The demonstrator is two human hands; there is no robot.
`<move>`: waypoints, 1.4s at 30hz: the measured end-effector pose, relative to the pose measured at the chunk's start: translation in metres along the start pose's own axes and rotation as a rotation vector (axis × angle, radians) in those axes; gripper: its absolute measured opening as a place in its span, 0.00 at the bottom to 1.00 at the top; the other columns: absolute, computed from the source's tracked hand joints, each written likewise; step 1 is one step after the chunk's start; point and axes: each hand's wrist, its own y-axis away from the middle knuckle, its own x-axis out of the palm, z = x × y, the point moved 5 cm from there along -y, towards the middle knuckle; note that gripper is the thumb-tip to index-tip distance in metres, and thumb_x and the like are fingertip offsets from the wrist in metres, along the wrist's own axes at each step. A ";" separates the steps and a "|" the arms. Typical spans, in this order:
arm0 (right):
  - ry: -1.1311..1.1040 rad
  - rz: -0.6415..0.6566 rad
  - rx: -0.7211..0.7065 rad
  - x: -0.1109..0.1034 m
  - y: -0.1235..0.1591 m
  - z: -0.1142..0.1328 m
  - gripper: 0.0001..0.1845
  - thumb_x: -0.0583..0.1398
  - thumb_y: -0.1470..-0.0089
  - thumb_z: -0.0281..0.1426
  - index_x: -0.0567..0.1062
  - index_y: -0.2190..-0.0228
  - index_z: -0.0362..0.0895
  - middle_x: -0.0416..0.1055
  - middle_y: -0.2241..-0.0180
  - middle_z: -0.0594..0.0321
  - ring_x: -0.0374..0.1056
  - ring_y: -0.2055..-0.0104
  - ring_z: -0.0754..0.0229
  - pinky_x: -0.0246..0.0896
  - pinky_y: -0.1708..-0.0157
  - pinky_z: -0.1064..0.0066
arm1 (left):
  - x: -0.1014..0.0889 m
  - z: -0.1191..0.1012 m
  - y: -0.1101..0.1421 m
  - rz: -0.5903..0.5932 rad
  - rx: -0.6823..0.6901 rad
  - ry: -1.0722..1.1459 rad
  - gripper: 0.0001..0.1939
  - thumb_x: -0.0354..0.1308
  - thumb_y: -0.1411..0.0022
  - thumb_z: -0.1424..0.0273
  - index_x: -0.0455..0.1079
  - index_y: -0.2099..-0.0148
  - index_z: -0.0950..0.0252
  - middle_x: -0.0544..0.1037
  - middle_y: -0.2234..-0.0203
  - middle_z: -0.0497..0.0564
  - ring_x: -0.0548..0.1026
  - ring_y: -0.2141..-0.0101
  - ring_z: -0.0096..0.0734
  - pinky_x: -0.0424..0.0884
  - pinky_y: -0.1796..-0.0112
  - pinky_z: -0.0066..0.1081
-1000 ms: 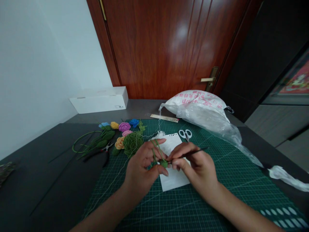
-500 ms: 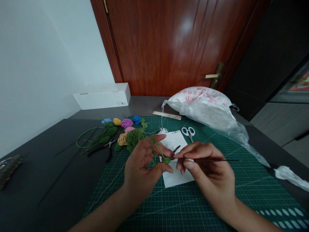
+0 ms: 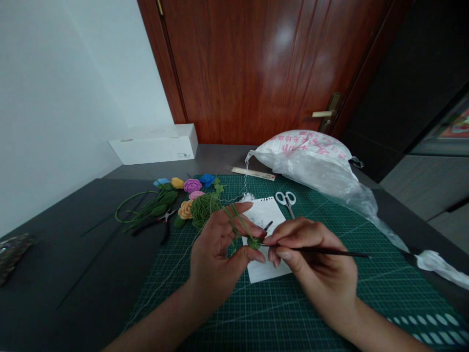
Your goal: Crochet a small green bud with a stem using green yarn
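Observation:
My left hand (image 3: 223, 239) pinches a small green crochet piece (image 3: 253, 242) between thumb and fingers. Green yarn (image 3: 238, 220) runs over its raised index finger. In my right hand (image 3: 315, 259) is a thin dark crochet hook (image 3: 330, 251), gripped like a pencil, with its tip at the green piece. The exact position of the tip in the stitches is too small to tell. Behind my left hand lies a ball of green yarn (image 3: 203, 209). A white sheet of paper (image 3: 266, 269) with a dark pen (image 3: 268, 225) on it lies below both hands.
A green cutting mat (image 3: 234, 313) covers the table. Crocheted flowers (image 3: 192, 186) and black-handled pliers (image 3: 164, 221) lie to the left. Scissors (image 3: 286, 199), a ruler-like strip (image 3: 252, 173) and a plastic bag (image 3: 308, 151) are further back. A white box (image 3: 154, 145) stands by the wall.
The outer end of the crochet hook has swung slightly down and toward me as my right hand turned. My left hand keeps its hold on the green piece, nearly still.

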 end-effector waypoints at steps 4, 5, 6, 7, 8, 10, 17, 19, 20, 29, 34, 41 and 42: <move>0.130 0.094 -0.118 0.000 0.002 0.009 0.12 0.67 0.42 0.21 0.79 0.59 0.49 0.81 0.62 0.60 0.79 0.62 0.58 0.78 0.63 0.64 | 0.001 0.000 -0.001 -0.005 -0.013 0.041 0.32 0.73 0.50 0.84 0.72 0.45 0.57 0.84 0.67 0.46 0.82 0.64 0.32 0.82 0.60 0.30; 0.178 0.126 -0.160 0.001 0.002 0.012 0.13 0.67 0.42 0.21 0.79 0.58 0.48 0.81 0.62 0.59 0.79 0.61 0.57 0.78 0.62 0.64 | 0.001 0.000 -0.001 -0.008 -0.022 0.048 0.32 0.72 0.50 0.84 0.71 0.45 0.57 0.84 0.67 0.46 0.82 0.64 0.32 0.82 0.61 0.29; 0.223 0.155 -0.204 0.002 0.001 0.016 0.14 0.67 0.42 0.21 0.79 0.56 0.48 0.81 0.62 0.58 0.80 0.60 0.56 0.79 0.61 0.64 | 0.001 0.000 -0.001 -0.008 -0.031 0.055 0.32 0.72 0.50 0.85 0.71 0.45 0.58 0.84 0.67 0.46 0.82 0.64 0.33 0.82 0.62 0.29; 0.262 0.183 -0.244 0.003 0.001 0.019 0.15 0.67 0.42 0.21 0.78 0.55 0.48 0.82 0.62 0.58 0.80 0.59 0.56 0.80 0.60 0.64 | 0.001 0.001 -0.002 -0.007 -0.040 0.058 0.32 0.71 0.50 0.86 0.71 0.45 0.58 0.83 0.68 0.46 0.82 0.65 0.33 0.82 0.63 0.29; 0.296 0.216 -0.282 0.005 0.001 0.022 0.16 0.66 0.41 0.21 0.78 0.53 0.48 0.82 0.61 0.57 0.81 0.58 0.56 0.80 0.60 0.63 | 0.002 0.000 -0.002 -0.006 -0.049 0.058 0.32 0.69 0.50 0.86 0.70 0.45 0.59 0.83 0.68 0.46 0.82 0.65 0.34 0.82 0.63 0.30; 0.361 0.286 -0.357 0.007 0.002 0.026 0.21 0.65 0.41 0.20 0.76 0.48 0.47 0.83 0.60 0.55 0.81 0.57 0.54 0.81 0.59 0.63 | 0.002 0.000 -0.003 -0.001 -0.061 0.051 0.30 0.67 0.48 0.86 0.69 0.45 0.60 0.83 0.68 0.47 0.83 0.65 0.34 0.82 0.63 0.31; 0.245 0.204 -0.299 -0.002 0.005 0.024 0.22 0.67 0.43 0.21 0.76 0.48 0.49 0.82 0.57 0.58 0.80 0.57 0.55 0.81 0.58 0.63 | 0.002 -0.003 -0.003 -0.006 -0.038 0.076 0.31 0.71 0.49 0.84 0.69 0.45 0.60 0.83 0.68 0.47 0.82 0.65 0.34 0.81 0.64 0.30; 0.109 0.075 -0.166 -0.004 0.004 0.018 0.18 0.66 0.42 0.21 0.78 0.52 0.50 0.81 0.58 0.59 0.80 0.58 0.56 0.80 0.61 0.63 | 0.002 -0.004 -0.002 -0.016 -0.010 0.073 0.31 0.72 0.50 0.84 0.70 0.45 0.60 0.82 0.69 0.47 0.82 0.65 0.33 0.82 0.64 0.29; 0.047 0.019 -0.109 -0.004 0.004 0.014 0.15 0.65 0.41 0.21 0.78 0.55 0.50 0.81 0.60 0.59 0.79 0.59 0.57 0.79 0.63 0.64 | 0.002 -0.005 -0.002 -0.018 0.002 0.068 0.31 0.73 0.50 0.84 0.70 0.46 0.60 0.82 0.69 0.47 0.82 0.65 0.33 0.82 0.64 0.29; -0.186 -0.093 0.166 0.005 -0.003 -0.005 0.05 0.63 0.38 0.24 0.76 0.63 0.46 0.77 0.66 0.63 0.75 0.74 0.66 0.73 0.75 0.73 | 0.004 -0.005 0.000 -0.014 0.076 0.069 0.35 0.71 0.52 0.89 0.73 0.45 0.56 0.82 0.68 0.44 0.82 0.63 0.30 0.81 0.59 0.28; -0.174 -0.094 0.184 0.007 -0.002 -0.005 0.05 0.63 0.38 0.24 0.76 0.63 0.46 0.76 0.66 0.64 0.75 0.74 0.66 0.73 0.75 0.74 | 0.003 -0.004 0.001 -0.024 0.067 0.043 0.35 0.71 0.52 0.89 0.73 0.45 0.55 0.82 0.69 0.44 0.82 0.64 0.31 0.81 0.60 0.28; 0.030 -0.100 0.081 0.006 0.001 0.002 0.09 0.63 0.39 0.21 0.76 0.61 0.46 0.77 0.64 0.60 0.78 0.67 0.61 0.75 0.72 0.70 | 0.001 -0.004 0.003 -0.038 0.093 -0.003 0.34 0.70 0.49 0.88 0.73 0.45 0.53 0.82 0.67 0.44 0.82 0.62 0.32 0.81 0.57 0.31; 0.062 -0.104 0.075 0.005 0.002 0.003 0.09 0.63 0.40 0.21 0.76 0.61 0.46 0.77 0.64 0.60 0.78 0.65 0.59 0.75 0.71 0.70 | 0.000 -0.003 0.004 -0.043 0.099 -0.028 0.34 0.70 0.49 0.88 0.74 0.45 0.52 0.82 0.66 0.44 0.82 0.62 0.32 0.81 0.57 0.31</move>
